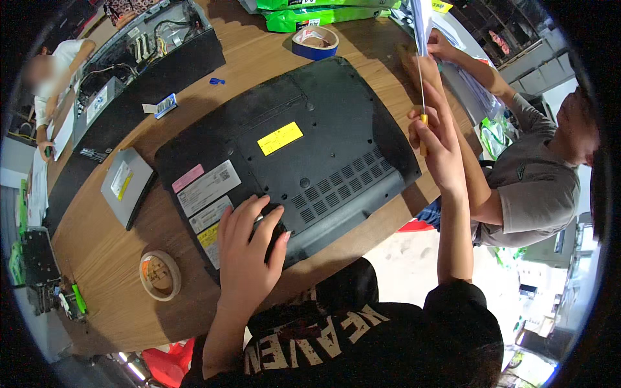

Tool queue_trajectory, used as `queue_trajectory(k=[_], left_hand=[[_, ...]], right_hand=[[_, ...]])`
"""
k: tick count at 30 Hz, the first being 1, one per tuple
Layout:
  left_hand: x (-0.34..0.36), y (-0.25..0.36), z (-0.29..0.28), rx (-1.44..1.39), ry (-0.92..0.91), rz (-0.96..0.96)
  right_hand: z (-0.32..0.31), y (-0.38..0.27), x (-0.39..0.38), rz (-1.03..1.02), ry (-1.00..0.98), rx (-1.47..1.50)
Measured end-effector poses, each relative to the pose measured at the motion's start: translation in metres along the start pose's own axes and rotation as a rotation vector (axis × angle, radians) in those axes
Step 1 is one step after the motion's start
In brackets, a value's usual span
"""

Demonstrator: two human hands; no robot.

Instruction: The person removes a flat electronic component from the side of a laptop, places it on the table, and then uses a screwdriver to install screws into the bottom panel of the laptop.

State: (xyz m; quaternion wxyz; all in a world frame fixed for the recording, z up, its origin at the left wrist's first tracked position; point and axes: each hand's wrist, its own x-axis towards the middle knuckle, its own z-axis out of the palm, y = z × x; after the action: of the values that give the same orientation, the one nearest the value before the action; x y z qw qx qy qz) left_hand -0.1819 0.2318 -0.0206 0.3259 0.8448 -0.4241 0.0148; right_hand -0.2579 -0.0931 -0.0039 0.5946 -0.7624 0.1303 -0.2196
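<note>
while the right hand (443, 154) is holding up a yellow-handled screwdriver (424, 119), its fingers are curling tightly round the grip; the long thin shaft is pointing away from the wearer. the left hand (247, 262) is resting on the laptop (343, 107), fingers spreading loosely beside the paper labels (208, 186). nothing is showing in their grasp; cannot tell if something small is hiding beneath.

the laptop is lying underside up across the middle of the desk (107, 252), its vent grid (339, 183) facing upward between the two hands.

farther out: a silver box-shaped part (121, 184) and a cream tape roll (174, 277) are sitting to the left, a blue tape roll (317, 51) beyond the far edge, an uncovered computer case (184, 55) standing far left. to the right a co-worker (527, 171) is handling papers (420, 22).

risks, as judged: the shaft is overlapping the co-worker's arm in view, depth unclear; a careless swing by either could be scratching skin or snagging paper. with only loose fingers steadying it, the laptop could be swivelling under sideways force, the tip then skidding and scoring the plastic.
</note>
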Motion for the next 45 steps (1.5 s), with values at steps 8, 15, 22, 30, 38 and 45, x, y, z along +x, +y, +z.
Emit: queue_trajectory(k=[8, 15, 22, 30, 38, 45], left_hand=[[0.000, -0.002, 0.004, 0.132, -0.102, -0.043], [-0.003, -0.003, 0.002, 0.229, -0.198, -0.018], [-0.013, -0.026, -0.017, 0.197, -0.235, 0.155], [-0.020, -0.037, -0.052, 0.296, -0.417, 0.161], [-0.070, 0.001, -0.023, 0.079, 0.148, -0.255], [-0.097, 0.023, -0.009, -0.783, -0.049, -0.520]], right_hand=[[0.022, 0.028, 0.046, -0.097, 0.089, -0.422], [0.029, 0.028, 0.029, -0.214, 0.124, -0.667], [0.036, 0.019, -0.029, -0.144, 0.220, -0.899], [0.054, -0.008, -0.129, -0.114, 0.269, -1.074], [-0.008, 0.020, -0.062, -0.196, 0.386, -0.760], [-0.008, 0.041, -0.005, -0.103, 0.136, -0.635]])
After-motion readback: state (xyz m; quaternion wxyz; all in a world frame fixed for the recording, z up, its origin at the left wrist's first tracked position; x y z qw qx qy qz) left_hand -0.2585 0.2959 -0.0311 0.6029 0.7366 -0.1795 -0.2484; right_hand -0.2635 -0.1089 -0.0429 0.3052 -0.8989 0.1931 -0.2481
